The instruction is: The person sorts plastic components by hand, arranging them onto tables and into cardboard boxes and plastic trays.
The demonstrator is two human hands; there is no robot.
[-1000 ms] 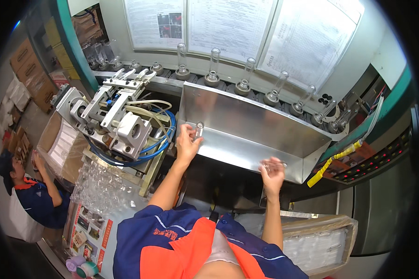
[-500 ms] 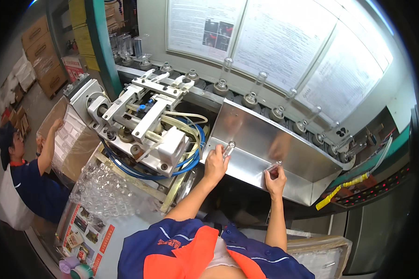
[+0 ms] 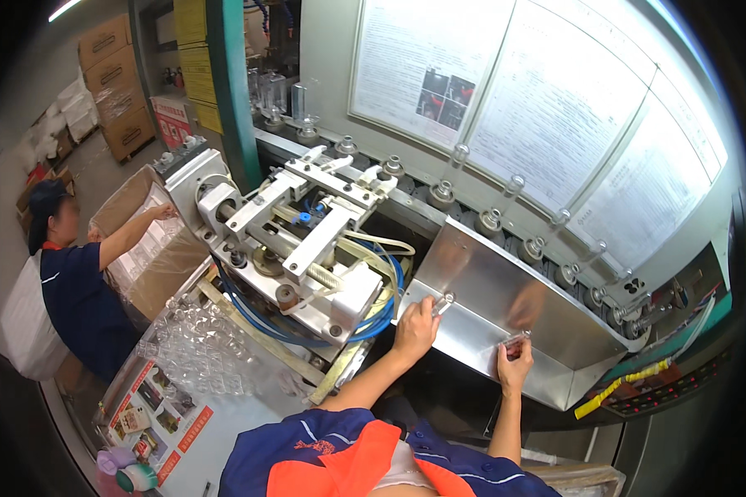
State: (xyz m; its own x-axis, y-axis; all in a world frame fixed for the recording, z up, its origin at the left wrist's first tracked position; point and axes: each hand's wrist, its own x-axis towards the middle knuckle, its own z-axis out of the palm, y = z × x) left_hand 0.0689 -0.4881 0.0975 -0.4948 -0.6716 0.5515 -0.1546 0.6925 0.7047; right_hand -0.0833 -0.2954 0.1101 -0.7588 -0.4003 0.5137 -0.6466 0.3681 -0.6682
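My left hand [image 3: 415, 330] is closed around a small clear glass bottle [image 3: 444, 303], its neck end pointing up and to the right. Another clear bottle [image 3: 515, 339] is pinched in the fingers of my right hand [image 3: 515, 366], lying nearly level. Both hands are over the near side of a long shiny metal tray [image 3: 547, 319]. My fingers hide part of each bottle. Behind the tray, clear glass bottles [image 3: 454, 170] stand on a row of round metal holders [image 3: 491, 220].
Left of the tray sits a white metal mechanism [image 3: 307, 248] with blue hoses [image 3: 261, 311]. Many clear bottles [image 3: 199, 348] are heaped on the table at left. A co-worker [image 3: 83, 282] reaches into a carton [image 3: 162, 286]. A yellow-wrapped cable [image 3: 622, 388] hangs at right.
The view has swung, so the scene sits further right and lower. Both hands keep their bottles over the tray, and the right-hand bottle now lies more level.
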